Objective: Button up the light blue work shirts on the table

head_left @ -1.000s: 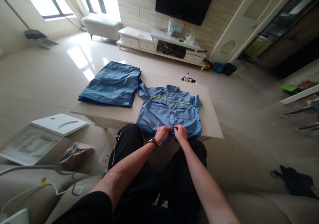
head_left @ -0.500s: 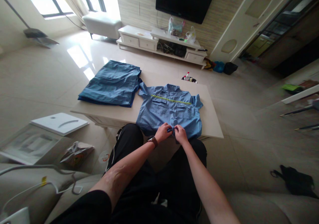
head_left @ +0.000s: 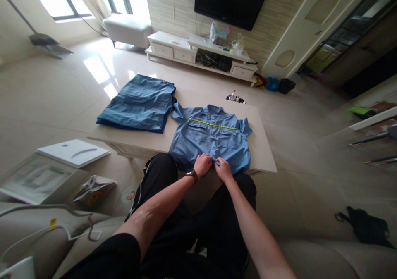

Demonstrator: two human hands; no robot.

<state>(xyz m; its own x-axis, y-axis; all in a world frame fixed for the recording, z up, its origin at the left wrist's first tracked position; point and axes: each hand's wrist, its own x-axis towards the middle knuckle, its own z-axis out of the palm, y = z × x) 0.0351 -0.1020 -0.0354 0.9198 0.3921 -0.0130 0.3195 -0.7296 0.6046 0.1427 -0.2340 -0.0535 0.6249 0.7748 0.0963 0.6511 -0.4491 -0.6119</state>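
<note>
We had both hands on the light blue shirt (head_left: 228,140), which lay front side up on the pale tabletop (head_left: 263,149), its collar (head_left: 214,108) pointing away from us and its lower part reaching past the near edge, over our knees. Our left hand (head_left: 203,165), with a dark-banded watch (head_left: 191,175) at the wrist, gripped the front opening near the hem, its fingers curled narrow around a bit of cloth. Our right hand (head_left: 223,170) pinched the same opening just beside it, thumb and fingers close together on a small fold between the two hands; we could not tell whether a button sat in that fold, because it was too small and partly covered. The short sleeves lay out to either side, and a yellow-green stripe (head_left: 212,124) ran across the chest above two flap pockets. To the left of the shirt, a stack of folded blue cloth (head_left: 138,103) rested on the tabletop, very near the shirt's sleeve. On the floor to our left, a flat white box (head_left: 73,152) lay on top of a larger carton (head_left: 39,180), with a crumpled bag (head_left: 94,191) just beside them. Past the far side of the tabletop, we saw red-capped bottles (head_left: 233,95), then a white cabinet (head_left: 163,51) below a dark television (head_left: 231,2).
</note>
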